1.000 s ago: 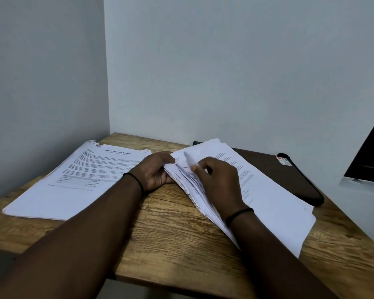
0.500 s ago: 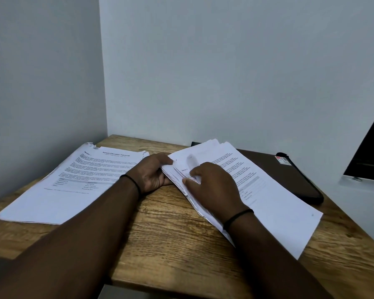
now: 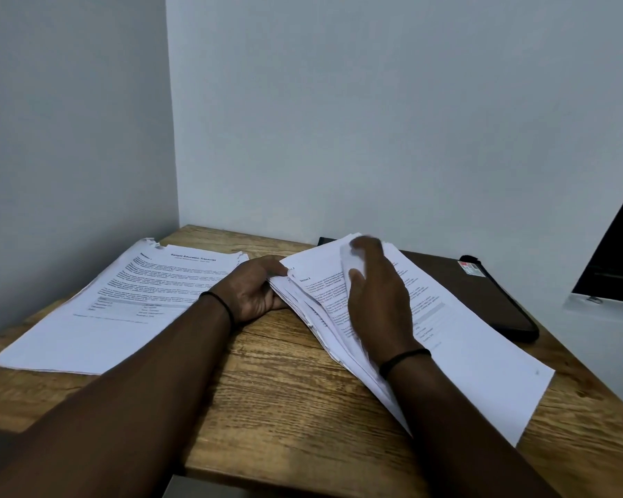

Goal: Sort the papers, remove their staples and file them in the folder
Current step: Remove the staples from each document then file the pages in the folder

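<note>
On table, hands on papers

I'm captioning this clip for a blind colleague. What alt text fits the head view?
A person's left hand grips the corner of a fanned paper stack on a wooden table while the right hand lifts a sheet. A second paper pile lies to the left, a dark folder behind.

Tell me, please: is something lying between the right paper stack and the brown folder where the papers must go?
Nothing visible lies between them. The right paper stack already overlaps the brown folder at its near left edge. The folder looks closed, so it needs opening first.
</note>
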`<state>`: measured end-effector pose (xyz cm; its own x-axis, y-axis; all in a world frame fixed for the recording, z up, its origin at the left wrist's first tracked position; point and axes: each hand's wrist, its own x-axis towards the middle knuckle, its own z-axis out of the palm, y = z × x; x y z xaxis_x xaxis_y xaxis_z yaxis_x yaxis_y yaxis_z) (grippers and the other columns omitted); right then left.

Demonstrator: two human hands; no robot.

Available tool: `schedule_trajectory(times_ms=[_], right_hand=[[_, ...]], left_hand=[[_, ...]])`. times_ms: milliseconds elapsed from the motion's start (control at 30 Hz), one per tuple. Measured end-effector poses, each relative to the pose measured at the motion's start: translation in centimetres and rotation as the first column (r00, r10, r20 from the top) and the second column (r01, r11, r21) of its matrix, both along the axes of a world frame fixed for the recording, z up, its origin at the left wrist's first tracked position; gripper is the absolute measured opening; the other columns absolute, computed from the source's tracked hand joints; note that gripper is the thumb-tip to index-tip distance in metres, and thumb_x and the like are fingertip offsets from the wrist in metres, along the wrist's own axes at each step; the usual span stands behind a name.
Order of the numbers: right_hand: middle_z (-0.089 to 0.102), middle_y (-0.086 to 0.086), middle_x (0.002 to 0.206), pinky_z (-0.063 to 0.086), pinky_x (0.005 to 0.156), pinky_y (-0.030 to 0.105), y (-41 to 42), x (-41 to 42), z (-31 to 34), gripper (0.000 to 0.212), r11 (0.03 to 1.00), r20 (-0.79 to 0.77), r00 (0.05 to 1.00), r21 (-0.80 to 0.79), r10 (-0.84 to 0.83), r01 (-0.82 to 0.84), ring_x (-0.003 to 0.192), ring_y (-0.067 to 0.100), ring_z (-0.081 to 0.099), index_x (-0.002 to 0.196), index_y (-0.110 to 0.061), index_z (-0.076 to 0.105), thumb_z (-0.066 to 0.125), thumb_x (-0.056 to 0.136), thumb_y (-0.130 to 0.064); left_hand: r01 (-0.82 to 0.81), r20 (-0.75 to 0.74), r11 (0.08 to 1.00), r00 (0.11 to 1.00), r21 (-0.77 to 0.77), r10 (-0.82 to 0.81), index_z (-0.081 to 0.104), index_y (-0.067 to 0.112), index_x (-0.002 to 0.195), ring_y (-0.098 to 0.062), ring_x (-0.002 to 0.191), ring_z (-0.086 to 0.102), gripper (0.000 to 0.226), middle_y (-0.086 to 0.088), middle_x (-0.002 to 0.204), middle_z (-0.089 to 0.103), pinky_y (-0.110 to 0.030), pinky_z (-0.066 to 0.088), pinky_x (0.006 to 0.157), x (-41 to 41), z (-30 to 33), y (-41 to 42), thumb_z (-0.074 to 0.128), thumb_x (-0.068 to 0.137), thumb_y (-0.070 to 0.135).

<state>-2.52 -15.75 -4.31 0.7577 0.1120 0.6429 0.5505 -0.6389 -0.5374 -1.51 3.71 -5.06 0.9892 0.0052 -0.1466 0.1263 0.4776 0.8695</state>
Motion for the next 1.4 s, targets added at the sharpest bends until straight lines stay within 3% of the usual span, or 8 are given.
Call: schedule_trajectory(times_ms=[167, 300, 467, 733, 1000, 1167, 1300, 1400], right_hand=[[0.063, 0.0, 0.117, 0.044, 0.089, 0.031, 0.4, -0.2, -0.5, 0.028, 0.954, -0.07, 0.995, -0.284, 0.075, -0.092, 0.112, 0.018, 0.056, 0.12, -0.02, 0.068, 0.056, 0.098, -0.035], [0.064, -0.002, 0.098, 0.038, 0.071, 0.031, 1.0, -0.5, -0.4, 0.028, 0.887, -0.038, 0.999, -0.46, 0.028, -0.042, 0.097, 0.017, 0.059, 0.096, -0.02, 0.067, 0.048, 0.101, -0.04], [0.067, -0.002, 0.091, 0.036, 0.068, 0.03, 0.6, -0.2, -0.3, 0.018, 0.975, -0.021, 1.0, -0.22, -0.001, -0.004, 0.086, 0.016, 0.059, 0.092, -0.017, 0.065, 0.053, 0.1, -0.029], [0.064, -0.013, 0.072, 0.036, 0.063, 0.022, 0.7, -0.2, -0.4, 0.02, 0.982, -0.185, 0.967, 0.103, 0.177, -0.16, 0.068, 0.002, 0.054, 0.073, -0.022, 0.068, 0.076, 0.086, -0.035], [0.064, -0.006, 0.076, 0.039, 0.067, 0.025, 0.5, 0.2, -0.2, 0.021, 0.941, -0.264, 0.931, 0.292, 0.251, -0.171, 0.073, 0.008, 0.058, 0.11, -0.029, 0.055, 0.067, 0.094, -0.024], [0.06, -0.004, 0.071, 0.044, 0.064, 0.031, 0.7, -0.1, -0.5, 0.027, 0.985, -0.147, 0.976, 0.086, 0.162, -0.151, 0.068, 0.012, 0.057, 0.117, -0.033, 0.051, 0.058, 0.097, -0.016], [0.071, -0.007, 0.104, 0.047, 0.082, 0.03, 0.7, -0.6, -0.2, 0.028, 0.992, -0.06, 0.995, -0.088, 0.085, -0.09, 0.096, 0.013, 0.063, 0.105, -0.024, 0.071, 0.048, 0.098, -0.01], [0.071, -0.008, 0.11, 0.046, 0.088, 0.029, 0.6, -1.0, 0.1, 0.023, 0.964, -0.098, 0.991, -0.238, 0.094, -0.116, 0.106, 0.012, 0.061, 0.105, -0.023, 0.074, 0.053, 0.098, -0.024]], left_hand=[[0.011, 0.0, 1.0, 1.0, -0.006, -0.011, 0.058, -0.002, 0.11, -0.033, 0.087, 0.072, 0.024, -0.021, 0.101, 0.073, -0.048, 0.06, 0.076, 0.1, 0.0, 0.0, 0.038, 0.097, -0.004], [0.021, -0.014, 1.0, 1.0, -0.006, -0.021, 0.059, -0.001, 0.105, -0.032, 0.083, 0.073, 0.023, -0.021, 0.096, 0.073, -0.047, 0.06, 0.074, 0.0, -0.1, -0.1, 0.038, 0.097, -0.003], [0.005, -0.032, 1.0, 0.999, -0.011, -0.005, 0.056, -0.003, 0.123, -0.035, 0.103, 0.068, 0.031, -0.023, 0.117, 0.068, -0.05, 0.058, 0.08, 0.1, 0.0, 0.0, 0.039, 0.098, 0.004], [-0.004, -0.035, 0.999, 0.999, -0.041, 0.002, 0.055, -0.004, 0.122, -0.036, 0.095, 0.07, 0.032, -0.025, 0.111, 0.07, -0.053, 0.059, 0.076, 0.3, -0.2, 0.2, 0.035, 0.1, 0.008], [-0.023, -0.05, 1.0, 0.998, -0.009, 0.022, 0.055, -0.003, 0.125, -0.033, 0.093, 0.071, 0.033, -0.02, 0.108, 0.072, -0.05, 0.06, 0.072, 0.5, -0.2, 0.2, 0.036, 0.099, 0.005], [-0.027, -0.051, 1.0, 0.998, 0.004, 0.027, 0.056, -0.002, 0.126, -0.032, 0.092, 0.071, 0.034, -0.02, 0.112, 0.071, -0.049, 0.06, 0.072, 0.4, -0.2, 0.2, 0.036, 0.1, 0.006], [-0.027, -0.05, 1.0, 0.998, 0.01, 0.027, 0.055, -0.002, 0.127, -0.034, 0.099, 0.068, 0.034, -0.021, 0.119, 0.068, -0.051, 0.058, 0.077, 0.4, -0.2, 0.1, 0.036, 0.1, 0.006], [-0.031, -0.05, 1.0, 0.998, 0.004, 0.031, 0.055, -0.002, 0.128, -0.034, 0.101, 0.068, 0.034, -0.022, 0.12, 0.068, -0.052, 0.057, 0.08, 0.4, -0.2, 0.1, 0.037, 0.1, 0.006]])
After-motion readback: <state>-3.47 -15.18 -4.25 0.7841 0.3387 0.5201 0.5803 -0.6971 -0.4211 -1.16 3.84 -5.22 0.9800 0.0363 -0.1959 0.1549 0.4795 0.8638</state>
